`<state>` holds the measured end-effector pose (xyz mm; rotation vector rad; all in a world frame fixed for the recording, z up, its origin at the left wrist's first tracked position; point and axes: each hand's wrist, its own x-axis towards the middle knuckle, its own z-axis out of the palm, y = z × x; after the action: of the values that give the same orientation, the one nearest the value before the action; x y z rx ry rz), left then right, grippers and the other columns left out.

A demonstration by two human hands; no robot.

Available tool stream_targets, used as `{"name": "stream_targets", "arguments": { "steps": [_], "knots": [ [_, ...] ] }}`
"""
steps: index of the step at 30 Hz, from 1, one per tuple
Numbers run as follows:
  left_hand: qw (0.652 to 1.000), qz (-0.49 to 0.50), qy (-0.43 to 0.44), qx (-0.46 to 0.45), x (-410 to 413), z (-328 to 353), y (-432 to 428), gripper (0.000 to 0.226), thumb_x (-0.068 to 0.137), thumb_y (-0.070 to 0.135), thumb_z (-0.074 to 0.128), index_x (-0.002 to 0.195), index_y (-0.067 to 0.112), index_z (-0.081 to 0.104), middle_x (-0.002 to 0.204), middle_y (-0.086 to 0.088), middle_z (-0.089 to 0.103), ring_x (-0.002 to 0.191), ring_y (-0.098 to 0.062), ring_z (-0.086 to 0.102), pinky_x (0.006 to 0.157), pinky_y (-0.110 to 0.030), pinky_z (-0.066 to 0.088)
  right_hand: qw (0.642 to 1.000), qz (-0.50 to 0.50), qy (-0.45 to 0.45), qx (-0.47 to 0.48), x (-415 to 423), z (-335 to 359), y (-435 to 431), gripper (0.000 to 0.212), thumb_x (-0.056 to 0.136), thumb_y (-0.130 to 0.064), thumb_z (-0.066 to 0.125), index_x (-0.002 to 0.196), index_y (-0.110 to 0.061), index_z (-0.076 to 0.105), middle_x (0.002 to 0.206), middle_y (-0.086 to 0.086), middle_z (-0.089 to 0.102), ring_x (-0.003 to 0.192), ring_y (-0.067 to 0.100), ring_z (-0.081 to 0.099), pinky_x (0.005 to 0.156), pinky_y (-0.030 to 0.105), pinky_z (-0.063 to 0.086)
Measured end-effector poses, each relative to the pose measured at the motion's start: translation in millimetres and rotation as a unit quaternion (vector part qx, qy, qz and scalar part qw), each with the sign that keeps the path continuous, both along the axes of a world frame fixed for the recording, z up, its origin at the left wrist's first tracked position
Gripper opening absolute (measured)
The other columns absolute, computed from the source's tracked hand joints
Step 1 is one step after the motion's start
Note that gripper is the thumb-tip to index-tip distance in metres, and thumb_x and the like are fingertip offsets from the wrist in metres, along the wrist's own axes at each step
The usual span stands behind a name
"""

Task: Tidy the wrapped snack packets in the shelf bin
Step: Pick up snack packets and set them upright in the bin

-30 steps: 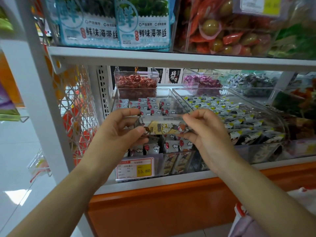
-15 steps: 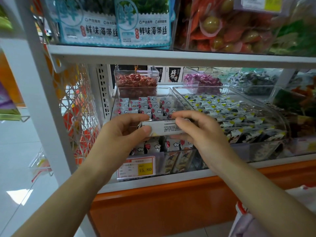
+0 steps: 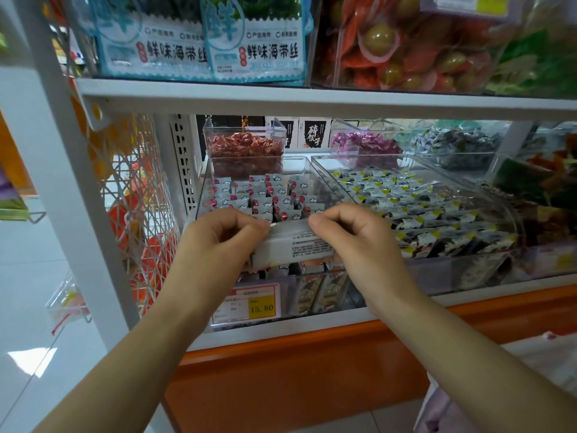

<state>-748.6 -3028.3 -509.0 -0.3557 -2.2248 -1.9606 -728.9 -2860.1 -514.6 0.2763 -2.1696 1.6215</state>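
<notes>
1. The left hand (image 3: pixel 218 242) and the right hand (image 3: pixel 352 245) hold one snack packet (image 3: pixel 293 248) between them, in front of the shelf bin (image 3: pixel 202 189) and just above its front edge.
2. The left hand grips the packet's left end. Its fingers are curled over the top and its thumb is tucked against the near face.
3. The right hand grips the right end in much the same way, with its fingers bent down over the upper edge. Its thumb is mostly hidden behind the knuckles.
4. The packet spans the gap between the two hands, and only its middle stretch shows. Both ends are covered by fingers.
5. Its long axis runs from left to right, parallel with the front of the shelf. The right end sits slightly higher in the view than the left.
6. The broad face turned toward the camera is pale and carries a block of small dark print. The print is too fine to read.
7. Beyond the hands, inside the bin, rows of packets (image 3: pixel 268 195) stand upright. They are silver-grey with white cloud shapes and red dots, and the rows run away from the hands toward the back.
8. Below the hands, more packets show through the bin's clear front wall. A price label (image 3: pixel 249 303) sits below the left hand.
9. Past the right hand lies a neighbouring clear bin (image 3: pixel 512 220). It holds yellow-cornered packets (image 3: pixel 415 210) laid in slanting rows.
</notes>
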Motion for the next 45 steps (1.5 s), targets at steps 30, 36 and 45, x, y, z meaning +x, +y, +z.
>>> {"name": "stream_targets", "arguments": {
  "steps": [30,36,45],
  "knots": [
    [0.756,-0.010,0.060,-0.652,-172.0,8.2,27.6,0.071,0.090,0.064,0.019,0.118,0.007,0.050,0.120,-0.021,0.057,0.112,-0.036,0.052,0.101,-0.052,0.038,0.990,-0.114,-0.071,-0.044,-153.9,45.4,13.1,0.023,0.089,-0.016,0.063,0.071,-0.007,0.051,0.082,0.020,0.062,0.071,0.036,0.066,0.076,0.048,0.056],
    [0.815,-0.002,-0.012,-0.579,-190.5,-10.8,31.7,0.099,0.072,0.083,0.014,0.142,0.014,0.024,0.145,-0.014,0.038,0.134,-0.030,0.033,0.109,-0.058,0.023,0.993,-0.104,-0.027,-0.043,-155.8,33.6,9.1,0.016,0.090,-0.015,0.061,0.090,-0.001,0.053,0.079,0.012,0.054,0.059,0.025,0.062,0.064,0.040,0.057],
    [0.774,-0.014,-0.050,-0.631,-189.4,-4.2,30.0,0.112,0.056,0.087,-0.005,0.148,0.024,0.001,0.153,-0.008,0.028,0.141,-0.028,0.024,0.113,-0.058,0.005,0.993,-0.099,-0.028,-0.052,-156.6,31.7,12.4,0.018,0.090,-0.017,0.061,0.092,-0.002,0.052,0.087,0.015,0.054,0.058,0.024,0.061,0.065,0.040,0.057]
  ]
}}
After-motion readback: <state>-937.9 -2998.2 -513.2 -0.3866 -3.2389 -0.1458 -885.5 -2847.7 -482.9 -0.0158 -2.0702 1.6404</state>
